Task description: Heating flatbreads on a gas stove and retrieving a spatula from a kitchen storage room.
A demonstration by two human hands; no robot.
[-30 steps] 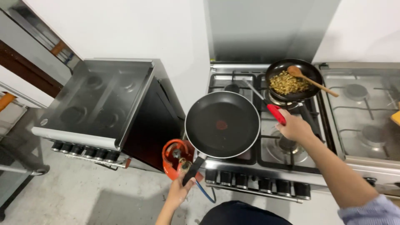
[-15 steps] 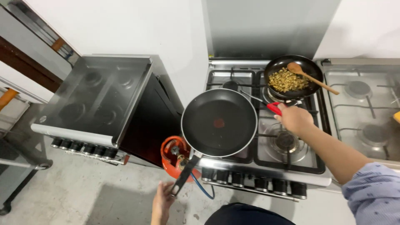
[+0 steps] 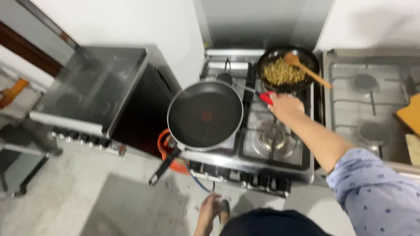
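The right arm, in a light blue dotted sleeve (image 3: 378, 192), reached up and leftwards across the grey steel gas stove (image 3: 280, 168), nearly straight at the elbow, with the bare forearm passing over the front right burner (image 3: 272, 135). The right hand (image 3: 286, 107) was turned palm down, its fingers curled over the red handle (image 3: 265, 98) of the small black frying pan (image 3: 284, 70), so the grip was closed around that handle; only the handle's near end showed from beneath the knuckles. That pan sat on the rear burner of the stove, holding a heap of yellowish-brown cooked food (image 3: 282, 72), and a wooden spoon (image 3: 308, 70) lay tilted across it with its bowl in the food and its stem sticking out over the right rim. The left hand (image 3: 209, 212) hung low near the bottom edge of the view, well apart from the stove, fingers loose and pointing downwards, holding nothing. The large empty black non-stick frying pan (image 3: 205, 114) rested on the front left burner, with its long dark handle (image 3: 164, 168) jutting out past the stove's front edge, untouched. An orange gas cylinder (image 3: 168, 150) stood on the floor beneath that handle, between the stove and a second grey cooker with a glass lid (image 3: 94, 91).
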